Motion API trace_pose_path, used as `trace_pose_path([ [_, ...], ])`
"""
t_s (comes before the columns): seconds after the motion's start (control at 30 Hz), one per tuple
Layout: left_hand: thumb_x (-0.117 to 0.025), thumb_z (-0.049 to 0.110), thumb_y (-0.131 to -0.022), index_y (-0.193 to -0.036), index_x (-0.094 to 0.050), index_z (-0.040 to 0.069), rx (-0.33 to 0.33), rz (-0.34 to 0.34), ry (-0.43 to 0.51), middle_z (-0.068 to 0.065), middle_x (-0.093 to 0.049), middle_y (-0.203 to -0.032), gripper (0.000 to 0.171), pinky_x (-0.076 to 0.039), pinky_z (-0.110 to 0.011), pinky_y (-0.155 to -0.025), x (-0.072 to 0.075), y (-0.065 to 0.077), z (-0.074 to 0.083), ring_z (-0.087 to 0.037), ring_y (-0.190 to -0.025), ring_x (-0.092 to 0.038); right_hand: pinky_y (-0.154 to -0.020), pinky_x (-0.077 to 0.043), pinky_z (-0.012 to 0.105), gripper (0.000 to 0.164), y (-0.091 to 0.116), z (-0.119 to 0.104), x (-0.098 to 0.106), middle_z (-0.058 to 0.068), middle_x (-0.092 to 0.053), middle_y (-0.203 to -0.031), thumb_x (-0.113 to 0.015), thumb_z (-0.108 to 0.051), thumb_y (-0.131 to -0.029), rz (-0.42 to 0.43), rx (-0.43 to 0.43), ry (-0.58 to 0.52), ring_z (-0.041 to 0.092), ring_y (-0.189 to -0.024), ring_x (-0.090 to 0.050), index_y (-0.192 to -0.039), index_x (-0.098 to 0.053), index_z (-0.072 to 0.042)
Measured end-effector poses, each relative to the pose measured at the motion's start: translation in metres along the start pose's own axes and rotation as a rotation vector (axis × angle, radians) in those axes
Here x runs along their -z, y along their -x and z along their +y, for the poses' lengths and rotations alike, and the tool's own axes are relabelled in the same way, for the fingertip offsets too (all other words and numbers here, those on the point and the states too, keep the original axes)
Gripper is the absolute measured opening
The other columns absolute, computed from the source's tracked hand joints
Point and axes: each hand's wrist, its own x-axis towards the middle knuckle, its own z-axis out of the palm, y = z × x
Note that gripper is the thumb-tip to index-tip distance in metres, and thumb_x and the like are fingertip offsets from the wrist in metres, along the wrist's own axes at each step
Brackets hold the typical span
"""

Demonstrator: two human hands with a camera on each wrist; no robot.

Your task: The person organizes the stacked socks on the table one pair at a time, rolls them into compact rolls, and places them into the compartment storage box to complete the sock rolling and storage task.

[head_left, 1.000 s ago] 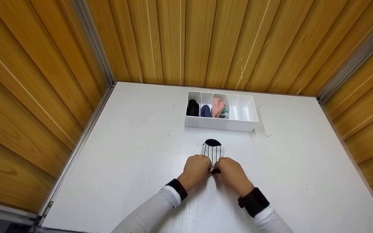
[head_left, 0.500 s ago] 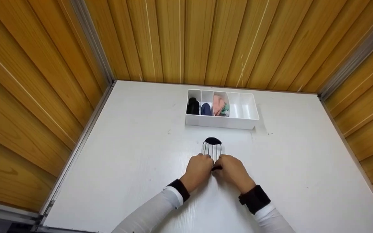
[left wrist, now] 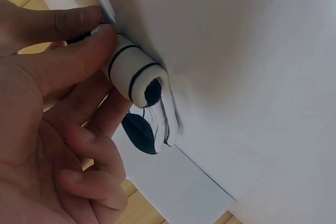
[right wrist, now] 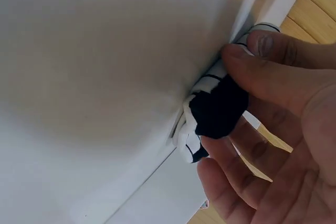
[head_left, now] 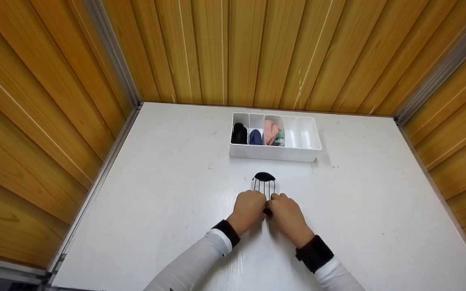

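Note:
A white sock (head_left: 264, 176) with thin dark stripes and dark end patches lies lengthwise on the table, its near part rolled up. My left hand (head_left: 249, 208) pinches the left end of the roll (left wrist: 128, 72) between thumb and forefinger, the other fingers loosely bent. From the other side, my right hand (head_left: 289, 214) pinches the roll with thumb and fingers, beside a dark patch (right wrist: 218, 108) of the fabric. Both hands are close together, low over the table. The flat far part of the sock stretches out beyond them toward the box.
Beyond the sock stands a white divided box (head_left: 273, 152). Its compartments hold a black bundle (head_left: 239, 133), a navy bundle (head_left: 256, 137) and pink cloth (head_left: 270, 131) beside some green. Wood-look panels (head_left: 241, 52) border the white table (head_left: 156, 161) at the back and sides.
The hands have shifted slightly forward along the sock. The right fingers have changed their hold at the roll, and the dark patch between the hands has shifted. The box stays put.

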Motion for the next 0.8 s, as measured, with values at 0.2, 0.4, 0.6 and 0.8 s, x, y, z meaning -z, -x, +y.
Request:
trace_pose_path([
  [0.2, -0.076, 0.019, -0.081, -0.071, -0.073, 0.022, -0.014, 0.054, -0.059, 0.005, -0.068, -0.075, 0.011, -0.052, -0.031, -0.052, -0.001, 0.01, 0.002, -0.016, -0.066, -0.063, -0.059, -0.049, 0.04, 0.016, -0.002, 0.003, 0.001, 0.0, -0.06, -0.075, -0.08, -0.004, -0.074, -0.054, -0.032, -0.106, 0.025, -0.071, -0.058, -0.069, -0.07, -0.015],
  [0.4, -0.074, 0.02, -0.084, -0.076, -0.076, 0.024, -0.041, 0.069, -0.091, 0.005, -0.068, -0.076, 0.01, -0.052, -0.03, -0.052, 0.001, 0.014, 0.008, -0.015, -0.067, -0.063, -0.061, -0.05, 0.042, 0.018, -0.004, 0.008, 0.004, 0.0, -0.06, -0.075, -0.081, -0.001, -0.069, -0.091, -0.026, -0.14, 0.025, -0.073, -0.061, -0.068, -0.068, -0.014],
  [0.6, -0.079, 0.021, -0.079, -0.073, -0.075, 0.021, -0.02, 0.031, -0.025, 0.002, -0.069, -0.074, 0.008, -0.054, -0.032, -0.053, 0.002, 0.009, 0.009, -0.017, -0.066, -0.065, -0.057, -0.05, 0.043, 0.015, 0.001, 0.008, 0.003, 0.004, -0.06, -0.078, -0.081, -0.003, -0.073, -0.042, 0.038, -0.058, 0.029, -0.071, -0.06, -0.076, -0.068, -0.009],
  [0.8, -0.081, 0.021, -0.077, -0.074, -0.074, 0.021, -0.021, 0.021, -0.021, 0.003, -0.069, -0.075, 0.008, -0.054, -0.032, -0.053, 0.005, 0.008, 0.005, -0.017, -0.066, -0.066, -0.057, -0.048, 0.04, 0.014, 0.0, 0.006, 0.004, 0.003, -0.061, -0.08, -0.082, -0.006, -0.072, 0.03, 0.057, -0.012, 0.028, -0.07, -0.057, -0.077, -0.07, -0.01],
])
